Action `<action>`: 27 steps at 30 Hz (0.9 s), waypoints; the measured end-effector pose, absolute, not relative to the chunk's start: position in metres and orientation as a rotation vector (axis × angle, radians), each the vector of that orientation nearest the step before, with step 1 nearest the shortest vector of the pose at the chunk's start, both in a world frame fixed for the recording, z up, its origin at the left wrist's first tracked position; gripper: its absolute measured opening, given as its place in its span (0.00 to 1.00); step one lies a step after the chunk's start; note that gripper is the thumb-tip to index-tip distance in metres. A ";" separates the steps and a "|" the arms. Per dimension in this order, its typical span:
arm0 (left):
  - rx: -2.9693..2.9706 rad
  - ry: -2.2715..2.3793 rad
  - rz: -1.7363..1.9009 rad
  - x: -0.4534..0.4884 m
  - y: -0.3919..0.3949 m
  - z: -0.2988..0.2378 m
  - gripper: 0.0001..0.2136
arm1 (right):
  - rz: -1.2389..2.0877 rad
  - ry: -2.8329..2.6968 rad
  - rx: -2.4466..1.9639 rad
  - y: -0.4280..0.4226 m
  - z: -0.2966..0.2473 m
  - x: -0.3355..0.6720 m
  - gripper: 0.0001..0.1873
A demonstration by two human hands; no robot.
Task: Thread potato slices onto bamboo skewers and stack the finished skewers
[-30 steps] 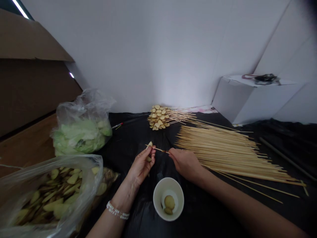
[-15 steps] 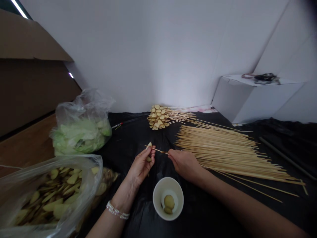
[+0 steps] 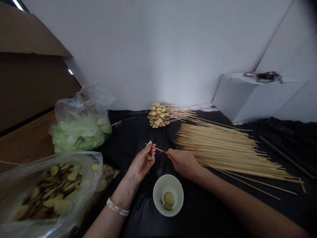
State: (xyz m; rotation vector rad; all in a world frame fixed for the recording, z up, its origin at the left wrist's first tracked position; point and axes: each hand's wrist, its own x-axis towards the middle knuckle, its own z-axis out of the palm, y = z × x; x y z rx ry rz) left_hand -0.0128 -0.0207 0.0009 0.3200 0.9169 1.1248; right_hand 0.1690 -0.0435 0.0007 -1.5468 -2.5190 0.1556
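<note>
My left hand is closed around pale potato slices, one of them pinched between thumb and fingers at the top. A thin wooden skewer runs from that slice across to my right hand, whose fingers are closed on it. A small brownish spot shows on the skewer near the right fingertips; what it is I cannot make out. Just below the hands stands a white cup with a few potato slices at its bottom.
Many bare skewers lie spread at the right. Skewered potato slices are piled by the wall. To the left are a plastic bag of potato slices and a bag of pale green leaves. A white box stands back right.
Both hands keep nearly the same place and grip on the skewer and potato slices. The view has shifted slightly, so the cup and bags sit a little higher.
</note>
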 end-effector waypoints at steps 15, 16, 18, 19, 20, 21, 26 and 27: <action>0.318 0.898 1.091 -0.013 -0.022 0.001 0.06 | 0.140 -2.546 -1.557 -0.046 0.005 0.168 0.13; 0.315 0.900 1.090 -0.012 -0.022 0.001 0.06 | 0.145 -2.546 -1.554 -0.046 0.005 0.168 0.13; 0.310 0.897 1.088 -0.013 -0.022 0.000 0.06 | 0.152 -2.553 -1.551 -0.046 0.005 0.168 0.13; 0.309 0.892 1.086 -0.013 -0.022 0.000 0.06 | 0.151 -2.555 -1.550 -0.046 0.006 0.168 0.13; 0.309 0.885 1.084 -0.014 -0.022 -0.001 0.06 | 0.147 -2.555 -1.548 -0.046 0.006 0.168 0.13; 0.311 0.879 1.082 -0.014 -0.021 -0.002 0.06 | 0.140 -2.555 -1.545 -0.046 0.006 0.168 0.13; 0.315 0.874 1.075 -0.014 -0.022 -0.002 0.07 | 0.108 -2.548 -1.526 -0.045 0.005 0.169 0.13; 0.316 0.877 1.074 -0.014 -0.022 -0.001 0.07 | 0.105 -2.549 -1.526 -0.045 0.004 0.169 0.13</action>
